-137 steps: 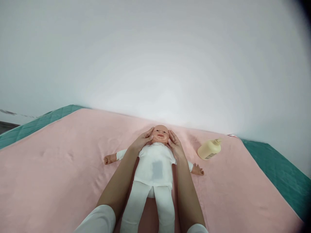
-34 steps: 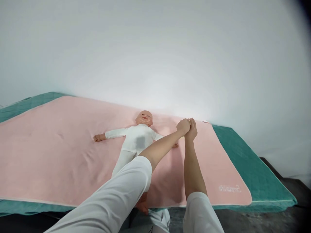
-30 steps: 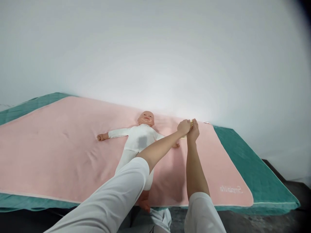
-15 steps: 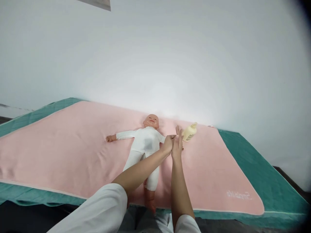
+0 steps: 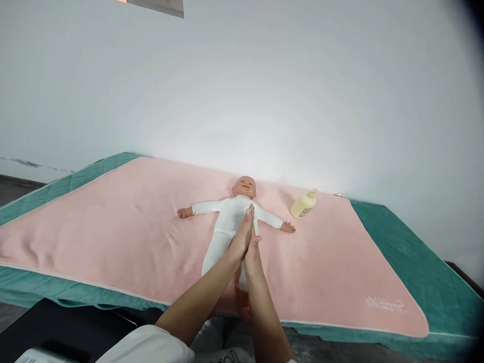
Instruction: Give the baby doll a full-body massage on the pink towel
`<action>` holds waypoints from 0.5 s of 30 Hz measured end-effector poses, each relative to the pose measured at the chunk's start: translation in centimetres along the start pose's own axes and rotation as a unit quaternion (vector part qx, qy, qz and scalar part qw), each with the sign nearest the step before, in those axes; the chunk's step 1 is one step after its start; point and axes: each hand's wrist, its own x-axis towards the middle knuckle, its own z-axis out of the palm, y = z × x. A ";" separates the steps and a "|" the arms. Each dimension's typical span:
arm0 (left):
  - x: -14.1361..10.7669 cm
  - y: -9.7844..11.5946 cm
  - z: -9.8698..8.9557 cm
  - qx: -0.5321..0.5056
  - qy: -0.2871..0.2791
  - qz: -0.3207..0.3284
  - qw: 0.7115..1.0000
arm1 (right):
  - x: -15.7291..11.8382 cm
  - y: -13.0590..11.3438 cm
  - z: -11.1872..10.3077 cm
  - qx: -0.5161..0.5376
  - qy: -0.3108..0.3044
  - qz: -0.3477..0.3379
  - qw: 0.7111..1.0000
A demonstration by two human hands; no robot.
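With its arms spread wide and its head toward the wall (image 5: 264,101), the doll (image 5: 233,217) lies on its back in white clothes, directly behind the person's joined hands as the head camera looks down. The left hand (image 5: 244,233) and right hand (image 5: 253,248) are pressed palm to palm, fingers straight and pointing away from the person; neither is curled around anything. In view they overlap the doll's lower trunk and upper legs, the fingertips crossing its chest; from this angle I cannot tell whether they touch it. The forearms hide part of its legs, which extend toward the person.

Just beyond the doll's outstretched hand on the right, a pale yellow bottle (image 5: 303,204) slants in view, its nozzle up and to the right, well apart from the person's hands. Doll and bottle both rest on a pink mat (image 5: 325,262), marked with pale lettering (image 5: 384,304) near its close right corner. Underneath, a green cover (image 5: 412,247) shows along the sides and near edge. A white sleeve (image 5: 147,345) and a black surface (image 5: 71,322) appear at lower left.
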 end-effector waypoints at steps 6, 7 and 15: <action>2.1 0.3 -0.2 0.140 0.068 0.092 0.983 | -0.1 -0.7 -2.0 -0.121 -0.014 -0.056 0.991; 2.4 0.3 -0.2 0.145 0.069 0.098 0.982 | 0.2 -0.6 -1.9 -0.216 -0.013 -0.064 0.974; 0.3 -0.5 0.2 0.152 0.038 0.119 0.980 | 1.5 0.4 3.5 -0.616 0.066 0.123 0.775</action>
